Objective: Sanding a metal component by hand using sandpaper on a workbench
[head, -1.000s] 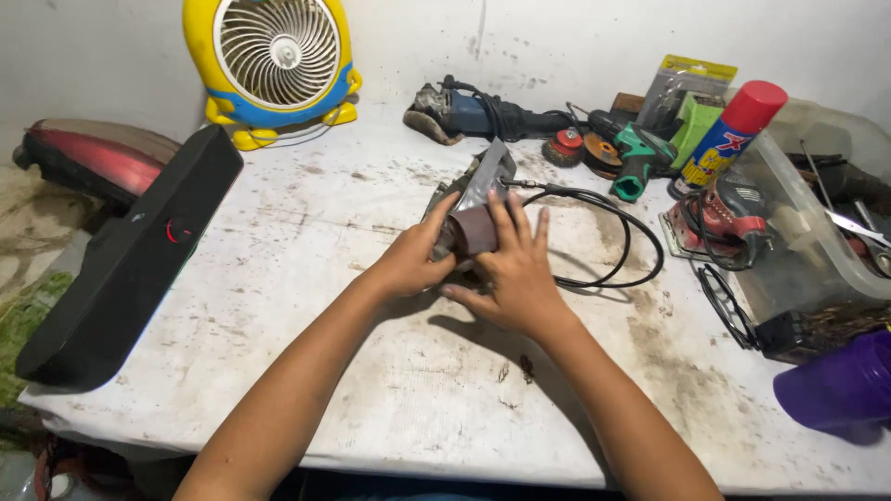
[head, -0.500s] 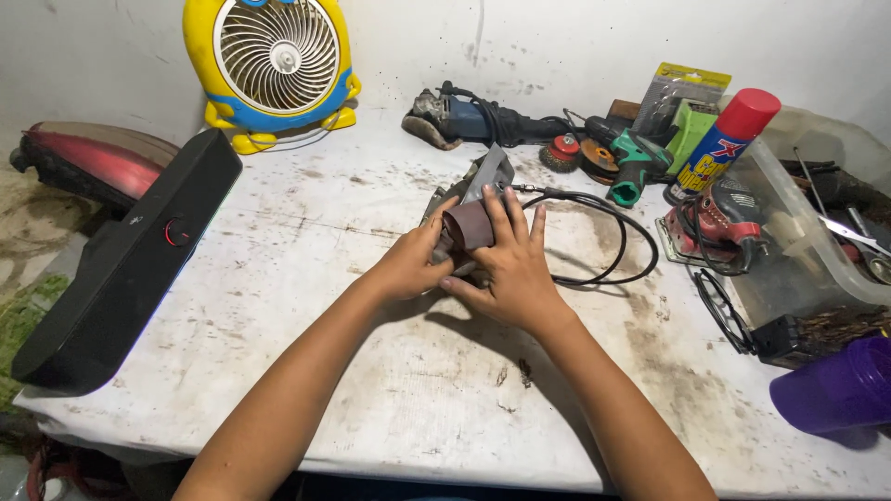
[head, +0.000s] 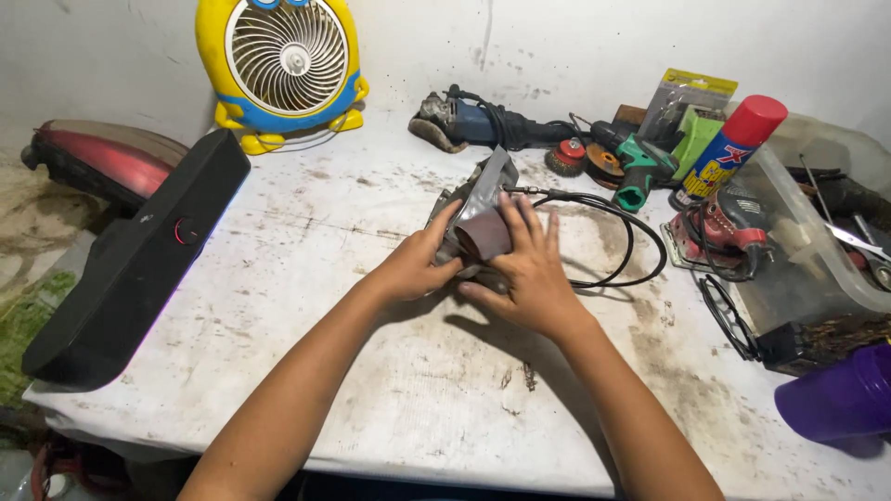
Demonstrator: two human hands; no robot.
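Both hands hold a grey power tool (head: 483, 199) on the table (head: 306, 269). The left hand (head: 418, 264) grips its side. The right hand (head: 529, 274) presses its brown belt (head: 483, 239).

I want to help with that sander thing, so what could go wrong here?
1. Both hands, left and right, wrap the sander. If it started, its belt could scrape fingers.
2. Its black cord loops right beside the hands, so it might snag and tug the tool.
3. The table is crowded at the right: a spray can stands near the cord, and a pull could perhaps tip it.
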